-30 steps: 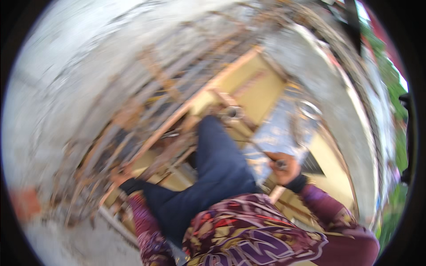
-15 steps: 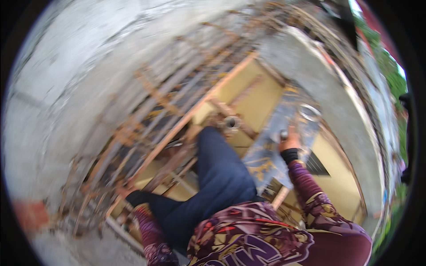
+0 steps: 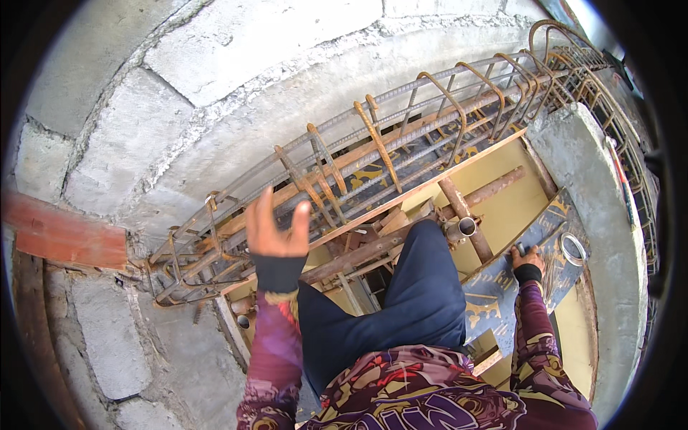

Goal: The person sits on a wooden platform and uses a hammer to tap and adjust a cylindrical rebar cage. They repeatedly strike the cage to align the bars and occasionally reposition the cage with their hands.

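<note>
My left hand (image 3: 276, 231), in a dark cuff, is raised with thumb and fingers apart. It holds nothing and appears in front of the rusty rebar cage (image 3: 387, 147), whose bars and bent stirrups run along the wall. My right hand (image 3: 529, 259) rests on a dark, patterned plywood sheet (image 3: 494, 290). Its fingers are curled round a small grey metal piece (image 3: 521, 249), mostly hidden by the hand. Beside it on the sheet lies a silvery coil of wire (image 3: 573, 249).
A grey block wall (image 3: 236, 50) rises at the far left. Rusty pipes (image 3: 467, 226) and timber cross the opening around my legs. A concrete ledge (image 3: 605, 193) borders the right side. A reddish board (image 3: 68, 233) sticks out at left.
My left hand has come off the left end of the rebar cage and is now raised, fingers spread. My right hand stays on the sheet by the coil. The view has swung left.
</note>
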The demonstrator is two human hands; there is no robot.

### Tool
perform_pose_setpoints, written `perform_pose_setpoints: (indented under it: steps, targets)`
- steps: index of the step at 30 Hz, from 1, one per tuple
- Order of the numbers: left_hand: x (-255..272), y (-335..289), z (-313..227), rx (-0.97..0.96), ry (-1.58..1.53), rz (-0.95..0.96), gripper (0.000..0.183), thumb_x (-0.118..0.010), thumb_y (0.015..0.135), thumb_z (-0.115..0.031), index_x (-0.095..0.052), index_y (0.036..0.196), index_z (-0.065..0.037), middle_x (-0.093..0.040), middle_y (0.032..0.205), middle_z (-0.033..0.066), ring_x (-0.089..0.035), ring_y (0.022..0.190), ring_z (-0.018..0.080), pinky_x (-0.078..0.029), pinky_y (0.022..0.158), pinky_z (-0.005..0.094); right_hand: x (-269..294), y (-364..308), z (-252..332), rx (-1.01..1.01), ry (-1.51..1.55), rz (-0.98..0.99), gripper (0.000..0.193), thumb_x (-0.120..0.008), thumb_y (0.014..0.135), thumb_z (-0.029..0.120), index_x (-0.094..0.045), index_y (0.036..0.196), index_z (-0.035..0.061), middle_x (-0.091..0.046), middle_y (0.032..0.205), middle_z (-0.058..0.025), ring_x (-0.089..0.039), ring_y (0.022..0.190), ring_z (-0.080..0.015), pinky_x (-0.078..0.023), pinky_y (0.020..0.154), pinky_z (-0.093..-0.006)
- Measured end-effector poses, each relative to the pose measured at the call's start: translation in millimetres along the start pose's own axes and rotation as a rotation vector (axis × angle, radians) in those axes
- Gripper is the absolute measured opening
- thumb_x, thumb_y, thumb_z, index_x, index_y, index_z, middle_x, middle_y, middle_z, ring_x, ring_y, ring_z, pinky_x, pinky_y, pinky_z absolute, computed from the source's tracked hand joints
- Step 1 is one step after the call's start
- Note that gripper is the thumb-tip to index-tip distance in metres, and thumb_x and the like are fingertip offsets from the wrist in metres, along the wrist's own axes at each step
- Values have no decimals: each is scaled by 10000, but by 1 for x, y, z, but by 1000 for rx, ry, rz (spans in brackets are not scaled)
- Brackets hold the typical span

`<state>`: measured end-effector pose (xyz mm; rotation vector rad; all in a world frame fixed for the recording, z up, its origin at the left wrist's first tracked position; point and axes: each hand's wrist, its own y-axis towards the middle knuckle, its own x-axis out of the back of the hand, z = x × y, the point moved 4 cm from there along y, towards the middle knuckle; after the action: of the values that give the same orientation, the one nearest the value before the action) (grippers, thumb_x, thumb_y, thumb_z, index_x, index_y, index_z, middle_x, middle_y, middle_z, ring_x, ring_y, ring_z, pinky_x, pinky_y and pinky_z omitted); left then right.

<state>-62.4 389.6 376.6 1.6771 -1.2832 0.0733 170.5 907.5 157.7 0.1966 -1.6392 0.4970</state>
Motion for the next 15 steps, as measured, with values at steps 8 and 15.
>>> perform_pose_setpoints:
  steps: [8,15]
  targets:
    - [-72,32,19,98,267,404,875,-552,862,-589,-402,1351,121,-549,1205,326,-588,1067,445,-507,878,463,-1,-7,-12,-127,64,16,879,-629,752,650,-401,1424,132,-475,1352,-224,-443,1275,-381,-378,1015,-539]
    - [-56,33,19,67,284,419,738,-582,859,-466,-471,1316,102,-611,1118,300,-648,944,412,-550,762,442,14,-24,-4,-191,86,-122,813,-626,750,653,-503,1357,126,-462,1333,-216,-436,1263,-370,-396,1007,-503]
